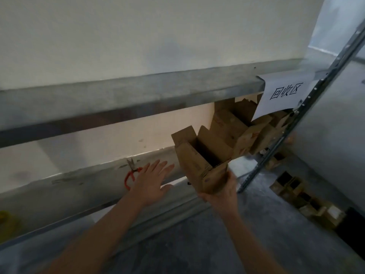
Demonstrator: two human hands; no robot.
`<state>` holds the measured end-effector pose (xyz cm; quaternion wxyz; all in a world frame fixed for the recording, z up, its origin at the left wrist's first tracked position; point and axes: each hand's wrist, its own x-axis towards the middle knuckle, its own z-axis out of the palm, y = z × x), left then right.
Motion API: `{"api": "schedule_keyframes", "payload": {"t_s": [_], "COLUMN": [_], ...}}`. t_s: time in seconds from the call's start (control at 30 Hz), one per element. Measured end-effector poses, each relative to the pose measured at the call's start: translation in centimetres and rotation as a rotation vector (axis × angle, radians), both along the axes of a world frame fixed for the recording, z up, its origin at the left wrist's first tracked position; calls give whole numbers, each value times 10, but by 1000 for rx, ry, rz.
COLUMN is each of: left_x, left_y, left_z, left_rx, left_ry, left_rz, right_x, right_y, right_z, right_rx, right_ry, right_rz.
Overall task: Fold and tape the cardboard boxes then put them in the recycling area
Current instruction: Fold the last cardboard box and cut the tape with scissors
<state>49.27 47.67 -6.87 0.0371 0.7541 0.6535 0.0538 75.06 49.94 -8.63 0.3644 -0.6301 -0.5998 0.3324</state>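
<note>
My right hand (222,191) grips the lower corner of a brown cardboard box (199,165). The box is tilted, its top flaps stand open and its inside is dark. It hangs in front of the lower shelf (69,186), just left of several stacked cardboard boxes (243,131) that sit under a white paper sign (284,95) with handwritten characters. My left hand (151,181) is spread flat with straight fingers above the shelf, holding nothing, partly covering red-handled scissors (131,173).
A grey metal shelf beam (118,99) runs across above the boxes. A perforated metal upright (292,119) slants down at the right. More cardboard boxes (296,191) lie on the concrete floor at the right. A yellow object (5,216) sits at the shelf's far left.
</note>
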Motion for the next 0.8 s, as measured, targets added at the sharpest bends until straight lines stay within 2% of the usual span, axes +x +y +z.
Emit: {"api": "schedule_keyframes", "payload": {"t_s": [0.2, 0.27, 0.3, 0.4, 0.47, 0.53, 0.63, 0.8], "left_x": [77, 96, 106, 144, 165, 175, 176, 188], "left_y": [54, 68, 75, 98, 116, 136, 166, 187], "left_z": [-10, -13, -15, -21, -29, -35, -42, -63], "left_rx": [-14, -70, -122, -246, -235, -160, -58, -42], "left_ry": [-67, -149, -279, -821, -1040, -1166, -1118, -1149], "left_rz": [109, 142, 167, 225, 260, 376, 516, 601], "right_x": [55, 60, 61, 58, 57, 59, 65, 59], "right_y": [77, 98, 108, 130, 145, 161, 183, 203], "right_z": [2, -1, -5, -16, -27, -34, -41, -48], "right_rx": [-21, -24, -29, -63, -57, -30, -73, -125], "right_ry": [2, 15, 35, 85, 100, 125, 190, 184], "right_rz": [44, 65, 79, 108, 154, 194, 200, -36]}}
